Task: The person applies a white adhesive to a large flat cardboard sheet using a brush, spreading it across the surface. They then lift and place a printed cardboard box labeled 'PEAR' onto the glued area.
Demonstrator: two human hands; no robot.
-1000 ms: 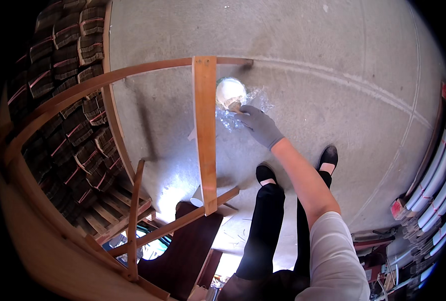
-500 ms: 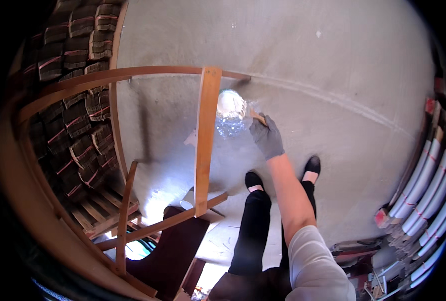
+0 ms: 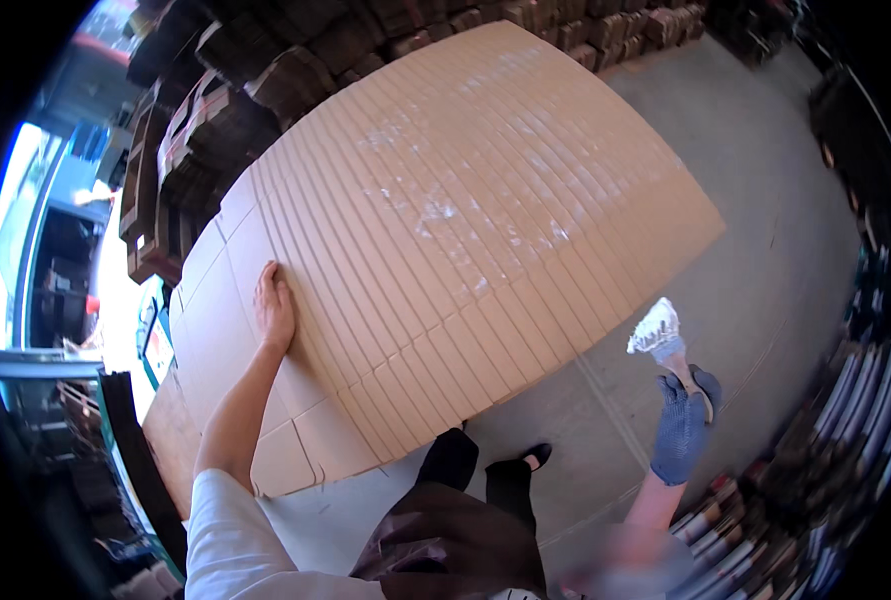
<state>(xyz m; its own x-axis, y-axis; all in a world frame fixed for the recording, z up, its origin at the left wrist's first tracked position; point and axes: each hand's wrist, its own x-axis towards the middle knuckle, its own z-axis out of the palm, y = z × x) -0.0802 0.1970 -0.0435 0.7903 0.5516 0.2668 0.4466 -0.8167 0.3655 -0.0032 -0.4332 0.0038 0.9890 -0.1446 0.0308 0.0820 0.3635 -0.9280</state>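
Observation:
A big sheet of brown cardboard (image 3: 355, 270) fills the middle of the view, scored with many parallel creases. White smears (image 3: 440, 215) mark its far and right parts. My bare left hand (image 3: 275, 308) lies flat on the left part of the sheet, fingers stretched out. Off the sheet's right edge, my right hand (image 3: 682, 425), in a grey knitted glove, is closed round the handle of a brush (image 3: 657, 332). Thick white paste coats the bristles, which point up and away from me. The brush is apart from the cardboard.
Stacked bundles of cardboard (image 3: 295, 85) stand beyond the sheet, some near a wooden pallet (image 3: 150, 220) at the left. Strapped bundles (image 3: 835, 430) line the right side. Grey concrete floor (image 3: 765, 210) shows between them and the sheet.
The view has turned from the floor, a wooden frame and a white mass in clear plastic to the cardboard sheet. My right hand has lifted the brush; my left hand has come into view.

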